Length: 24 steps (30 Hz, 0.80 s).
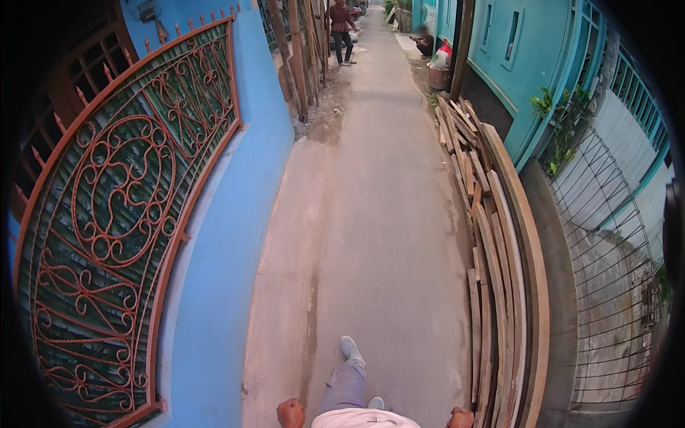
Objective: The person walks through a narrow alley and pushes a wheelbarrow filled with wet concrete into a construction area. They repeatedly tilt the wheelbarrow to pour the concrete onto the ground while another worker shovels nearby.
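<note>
At the bottom edge, left of my body, my left hand (pixel 291 413) shows with its fingers curled into a loose fist. No object shows in it. On the other side my right hand (pixel 460 417) is also curled closed, cut off by the frame edge, and nothing shows in its fingers. It appears beside the near end of a long stack of wooden beams (pixel 508 285), apparently apart from it. Between the hands are my light shirt (pixel 365 419), grey-blue trousers (pixel 345 385) and pale shoes (pixel 349 348), one foot forward.
A narrow concrete lane (pixel 385 214) runs ahead. Left are a blue wall (pixel 221 285) and rust-red scrollwork railing (pixel 125 207); right, a wire mesh (pixel 606 285) and teal wall (pixel 528 64). Farther on, one person (pixel 341 28) stands left, another (pixel 424 44) crouches right near a bin (pixel 439 77).
</note>
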Each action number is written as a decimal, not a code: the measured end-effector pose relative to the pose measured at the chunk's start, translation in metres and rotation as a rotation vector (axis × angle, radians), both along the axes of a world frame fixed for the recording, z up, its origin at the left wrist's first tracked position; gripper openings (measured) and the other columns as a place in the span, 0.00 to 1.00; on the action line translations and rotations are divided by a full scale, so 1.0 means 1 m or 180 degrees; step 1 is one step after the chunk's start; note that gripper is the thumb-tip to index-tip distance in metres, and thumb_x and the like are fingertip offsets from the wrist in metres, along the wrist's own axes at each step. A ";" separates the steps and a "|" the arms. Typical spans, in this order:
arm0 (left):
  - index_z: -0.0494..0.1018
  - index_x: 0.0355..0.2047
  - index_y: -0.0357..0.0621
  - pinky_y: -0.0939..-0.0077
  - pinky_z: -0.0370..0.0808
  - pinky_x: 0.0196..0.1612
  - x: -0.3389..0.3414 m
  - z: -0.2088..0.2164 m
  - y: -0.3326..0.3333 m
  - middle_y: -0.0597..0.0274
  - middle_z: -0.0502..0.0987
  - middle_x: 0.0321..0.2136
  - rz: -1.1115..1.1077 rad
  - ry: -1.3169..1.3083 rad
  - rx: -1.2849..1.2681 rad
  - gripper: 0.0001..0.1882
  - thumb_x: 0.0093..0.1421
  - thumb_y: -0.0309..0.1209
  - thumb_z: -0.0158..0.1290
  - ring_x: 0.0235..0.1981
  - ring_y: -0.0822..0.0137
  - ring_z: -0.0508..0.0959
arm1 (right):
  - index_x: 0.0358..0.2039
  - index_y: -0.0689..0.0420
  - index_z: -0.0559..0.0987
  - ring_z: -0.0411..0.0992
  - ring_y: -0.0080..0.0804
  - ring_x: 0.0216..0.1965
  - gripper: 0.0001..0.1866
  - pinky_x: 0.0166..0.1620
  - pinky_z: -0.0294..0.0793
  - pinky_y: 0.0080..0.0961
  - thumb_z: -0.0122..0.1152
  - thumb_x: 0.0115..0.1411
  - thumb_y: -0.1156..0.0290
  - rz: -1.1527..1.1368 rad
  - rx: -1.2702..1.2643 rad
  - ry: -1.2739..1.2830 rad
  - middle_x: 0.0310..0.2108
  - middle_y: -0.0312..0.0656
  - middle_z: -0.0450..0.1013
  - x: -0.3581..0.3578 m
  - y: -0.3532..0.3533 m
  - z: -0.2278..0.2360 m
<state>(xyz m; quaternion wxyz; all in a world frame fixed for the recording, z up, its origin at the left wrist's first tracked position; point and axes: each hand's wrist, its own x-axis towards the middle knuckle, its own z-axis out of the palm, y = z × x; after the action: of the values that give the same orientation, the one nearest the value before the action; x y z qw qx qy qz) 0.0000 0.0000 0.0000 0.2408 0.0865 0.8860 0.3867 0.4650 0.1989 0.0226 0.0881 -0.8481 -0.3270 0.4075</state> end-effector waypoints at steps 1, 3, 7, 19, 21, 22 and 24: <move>0.74 0.15 0.37 0.65 0.72 0.15 -0.016 0.001 0.020 0.57 0.73 0.11 0.0060 -0.0101 0.0076 0.21 0.63 0.35 0.47 0.10 0.62 0.74 | 0.37 0.61 0.82 0.70 0.41 0.17 0.14 0.21 0.69 0.41 0.53 0.63 0.65 0.0362 0.0099 -0.0041 0.17 0.47 0.72 0.002 0.012 -0.024; 0.73 0.14 0.36 0.66 0.71 0.14 -0.046 -0.005 0.051 0.58 0.72 0.11 0.0289 -0.0320 0.0169 0.21 0.63 0.34 0.47 0.10 0.64 0.73 | 0.36 0.62 0.82 0.70 0.40 0.24 0.17 0.28 0.69 0.43 0.52 0.64 0.62 0.1147 0.0265 -0.0092 0.23 0.49 0.74 -0.011 0.044 -0.044; 0.72 0.13 0.36 0.69 0.68 0.13 -0.095 -0.008 0.130 0.59 0.71 0.10 0.0315 -0.0303 0.0110 0.21 0.61 0.33 0.48 0.10 0.65 0.72 | 0.33 0.63 0.80 0.69 0.38 0.27 0.18 0.31 0.67 0.45 0.51 0.66 0.61 0.0930 0.0885 0.0019 0.25 0.45 0.74 -0.083 0.116 -0.023; 0.69 0.15 0.36 0.70 0.70 0.11 -0.219 0.033 0.441 0.57 0.69 0.10 0.0578 -0.0845 0.0039 0.19 0.61 0.32 0.46 0.09 0.64 0.71 | 0.18 0.63 0.74 0.71 0.39 0.10 0.17 0.18 0.72 0.37 0.57 0.61 0.66 0.0244 0.0653 0.0071 0.11 0.49 0.70 -0.249 0.457 0.051; 0.68 0.14 0.37 0.70 0.69 0.11 -0.240 0.026 0.461 0.58 0.69 0.10 0.0621 -0.0806 -0.0080 0.20 0.62 0.32 0.45 0.09 0.65 0.70 | 0.17 0.62 0.75 0.72 0.39 0.11 0.18 0.21 0.74 0.39 0.57 0.61 0.65 0.0463 0.0709 -0.0183 0.12 0.49 0.71 -0.263 0.481 0.044; 0.68 0.14 0.37 0.70 0.68 0.11 -0.253 0.023 0.471 0.58 0.68 0.10 0.0631 -0.0776 -0.0136 0.19 0.62 0.32 0.44 0.09 0.65 0.70 | 0.17 0.63 0.77 0.75 0.44 0.16 0.18 0.27 0.76 0.42 0.58 0.60 0.64 0.0497 0.0710 -0.0299 0.14 0.52 0.73 -0.270 0.488 0.043; 0.68 0.15 0.37 0.71 0.68 0.11 -0.280 0.018 0.500 0.58 0.68 0.10 0.0646 -0.0754 -0.0177 0.19 0.63 0.31 0.44 0.09 0.66 0.70 | 0.20 0.64 0.79 0.76 0.48 0.19 0.17 0.31 0.76 0.43 0.58 0.60 0.64 0.0148 0.0354 -0.0115 0.16 0.54 0.74 -0.303 0.519 0.060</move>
<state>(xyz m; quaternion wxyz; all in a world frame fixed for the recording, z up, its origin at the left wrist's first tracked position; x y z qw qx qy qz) -0.2798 0.4995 0.0183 0.3056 -0.0564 0.8659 0.3919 0.1624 0.7182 0.0830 0.1197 -0.8413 -0.3703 0.3753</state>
